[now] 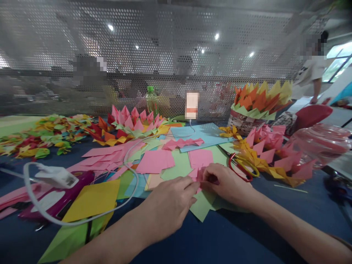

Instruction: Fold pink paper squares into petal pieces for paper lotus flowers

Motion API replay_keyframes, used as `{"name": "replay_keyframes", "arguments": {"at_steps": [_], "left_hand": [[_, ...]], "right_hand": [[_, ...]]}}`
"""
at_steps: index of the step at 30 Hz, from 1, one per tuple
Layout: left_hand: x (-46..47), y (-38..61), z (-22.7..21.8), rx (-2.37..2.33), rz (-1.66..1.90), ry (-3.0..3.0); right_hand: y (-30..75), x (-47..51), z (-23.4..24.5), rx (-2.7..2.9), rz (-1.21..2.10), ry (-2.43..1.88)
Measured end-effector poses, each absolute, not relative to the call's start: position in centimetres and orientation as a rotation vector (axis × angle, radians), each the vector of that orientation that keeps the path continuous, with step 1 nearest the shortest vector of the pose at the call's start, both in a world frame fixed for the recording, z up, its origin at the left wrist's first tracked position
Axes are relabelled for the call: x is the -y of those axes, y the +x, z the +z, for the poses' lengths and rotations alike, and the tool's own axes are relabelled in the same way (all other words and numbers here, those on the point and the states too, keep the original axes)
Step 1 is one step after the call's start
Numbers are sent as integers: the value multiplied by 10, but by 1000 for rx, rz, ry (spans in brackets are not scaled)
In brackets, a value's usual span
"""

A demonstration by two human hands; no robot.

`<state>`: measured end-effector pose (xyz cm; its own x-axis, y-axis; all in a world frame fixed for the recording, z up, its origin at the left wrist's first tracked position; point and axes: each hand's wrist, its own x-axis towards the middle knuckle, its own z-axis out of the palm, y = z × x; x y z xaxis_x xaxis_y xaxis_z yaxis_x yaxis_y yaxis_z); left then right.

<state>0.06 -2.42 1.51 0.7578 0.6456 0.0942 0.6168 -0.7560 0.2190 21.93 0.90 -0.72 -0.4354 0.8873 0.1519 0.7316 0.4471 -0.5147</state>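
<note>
My left hand [170, 201] and my right hand [228, 182] meet at the middle of the table. Between their fingertips is a small piece of pink paper [194, 173], which both pinch; most of it is hidden by the fingers. Under them lie pale green paper sheets [202, 207]. Just beyond are flat pink paper squares [156, 161] and a row of folded pink paper points [183, 143]. Scissors with red and yellow handles [233, 165] rest close to my right hand, blades pointing away to the left.
At left, a white cable [128, 156] loops over a purple device [79, 179] and yellow paper [92, 200]. Folded paper pieces [55, 134] pile behind. Pink and yellow folded chains [271, 157], a clear jar [324, 141] and a paper-filled pot [244, 123] stand right. A perforated screen [165, 44] closes the back.
</note>
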Motion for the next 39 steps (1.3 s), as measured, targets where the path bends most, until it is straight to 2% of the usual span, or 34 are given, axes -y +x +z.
{"name": "replay_keyframes", "arguments": {"at_steps": [15, 39], "left_hand": [[27, 7, 18, -999, 136, 2846], [28, -1, 19, -978, 249, 2793]], "right_hand": [[219, -7, -5, 2270, 580, -1375], [231, -14, 1, 2287, 645, -1405]]}}
